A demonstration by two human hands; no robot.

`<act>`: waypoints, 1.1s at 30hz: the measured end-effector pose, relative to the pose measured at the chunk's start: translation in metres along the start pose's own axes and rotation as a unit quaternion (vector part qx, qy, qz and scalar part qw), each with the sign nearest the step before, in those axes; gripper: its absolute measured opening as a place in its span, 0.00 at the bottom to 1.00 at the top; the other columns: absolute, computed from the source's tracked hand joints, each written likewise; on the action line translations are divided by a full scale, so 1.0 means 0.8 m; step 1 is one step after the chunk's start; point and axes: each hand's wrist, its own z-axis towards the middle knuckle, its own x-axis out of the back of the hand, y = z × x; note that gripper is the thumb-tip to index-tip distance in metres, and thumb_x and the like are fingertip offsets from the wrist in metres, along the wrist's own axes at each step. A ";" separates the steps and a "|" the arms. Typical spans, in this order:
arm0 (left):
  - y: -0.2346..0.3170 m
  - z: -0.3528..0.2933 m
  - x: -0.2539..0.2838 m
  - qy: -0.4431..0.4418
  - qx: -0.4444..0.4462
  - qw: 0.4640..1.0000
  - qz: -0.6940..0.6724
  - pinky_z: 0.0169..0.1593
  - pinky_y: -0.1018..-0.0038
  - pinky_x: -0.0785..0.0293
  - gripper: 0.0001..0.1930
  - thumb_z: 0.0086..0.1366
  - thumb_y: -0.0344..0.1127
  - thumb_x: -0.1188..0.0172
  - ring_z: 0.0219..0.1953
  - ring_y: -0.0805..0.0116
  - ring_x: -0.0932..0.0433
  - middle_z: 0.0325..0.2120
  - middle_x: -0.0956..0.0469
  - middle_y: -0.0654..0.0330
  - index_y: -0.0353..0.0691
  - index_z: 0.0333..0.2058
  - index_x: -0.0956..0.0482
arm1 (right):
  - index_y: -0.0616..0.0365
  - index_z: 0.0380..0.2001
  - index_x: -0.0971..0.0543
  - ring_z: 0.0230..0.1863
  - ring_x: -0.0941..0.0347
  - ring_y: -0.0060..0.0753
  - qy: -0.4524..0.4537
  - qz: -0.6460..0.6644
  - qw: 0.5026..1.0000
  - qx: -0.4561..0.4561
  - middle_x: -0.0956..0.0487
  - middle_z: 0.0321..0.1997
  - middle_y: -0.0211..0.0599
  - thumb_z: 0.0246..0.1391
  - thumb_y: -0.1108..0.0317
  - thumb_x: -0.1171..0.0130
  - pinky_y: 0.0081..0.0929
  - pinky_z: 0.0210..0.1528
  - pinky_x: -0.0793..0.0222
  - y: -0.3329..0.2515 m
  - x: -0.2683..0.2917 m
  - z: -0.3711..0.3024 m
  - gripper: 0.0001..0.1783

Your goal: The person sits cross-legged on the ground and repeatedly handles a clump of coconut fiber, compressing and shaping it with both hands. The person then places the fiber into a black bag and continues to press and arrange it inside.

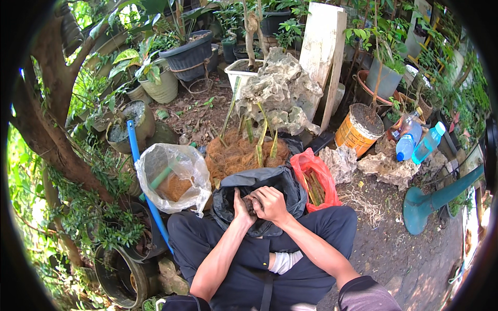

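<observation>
My left hand (241, 208) and my right hand (272, 203) meet over the mouth of a black plastic bag (228, 185) in front of my crossed legs. Between them they grip a dark brown clump (250, 205), which looks like soil; the fingers partly cover it. What lies deeper in the bag is hidden. Touching its left side is a clear plastic bag (179, 155) with brown fibre inside. To the right a red plastic bag (308, 163) holds cut green-yellow leaf pieces (314, 187). Beyond the black bag sits a mound of brown coconut fibre (228, 155) with upright snake plant leaves (259, 150).
A blue pole (142, 168) slants along my left. Behind the fibre rise a jagged rock (280, 85) and potted plants, among them a dark pot (189, 54). At right are an orange bucket (357, 136), a blue-capped bottle (409, 141), a turquoise bottle (428, 144) and a green flared pipe (420, 210).
</observation>
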 end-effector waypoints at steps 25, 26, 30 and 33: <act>0.031 -0.015 0.019 -0.105 0.063 0.971 0.205 0.62 0.48 0.34 0.53 0.63 0.81 0.73 0.56 0.53 0.24 0.54 0.25 0.47 0.32 0.60 0.33 | 0.62 0.41 0.17 0.45 0.21 0.47 -0.192 -0.059 0.972 -0.125 0.20 0.38 0.43 0.53 0.56 0.36 0.39 0.46 0.24 0.016 -0.008 -0.008 0.21; 0.032 -0.017 0.018 -0.096 0.065 0.971 0.209 0.63 0.48 0.34 0.53 0.63 0.81 0.73 0.56 0.53 0.25 0.54 0.25 0.47 0.33 0.59 0.32 | 0.62 0.42 0.18 0.43 0.21 0.47 -0.200 -0.049 0.969 -0.140 0.20 0.38 0.43 0.53 0.55 0.36 0.39 0.46 0.23 0.015 -0.006 -0.005 0.21; 0.036 -0.019 0.013 -0.094 0.074 0.965 0.235 0.55 0.52 0.26 0.51 0.64 0.79 0.74 0.48 0.54 0.20 0.43 0.20 0.48 0.32 0.50 0.25 | 0.60 0.43 0.17 0.39 0.18 0.47 -0.167 0.040 0.959 -0.224 0.19 0.38 0.48 0.53 0.56 0.35 0.37 0.44 0.23 0.026 0.003 0.004 0.20; 0.052 -0.013 0.019 -0.074 0.036 0.937 0.340 0.35 0.67 0.20 0.46 0.69 0.73 0.75 0.28 0.62 0.19 0.21 0.22 0.56 0.34 0.35 0.19 | 0.62 0.41 0.16 0.39 0.17 0.32 -0.116 0.145 0.926 -0.330 0.16 0.37 0.49 0.52 0.58 0.32 0.29 0.40 0.24 0.045 0.001 0.000 0.19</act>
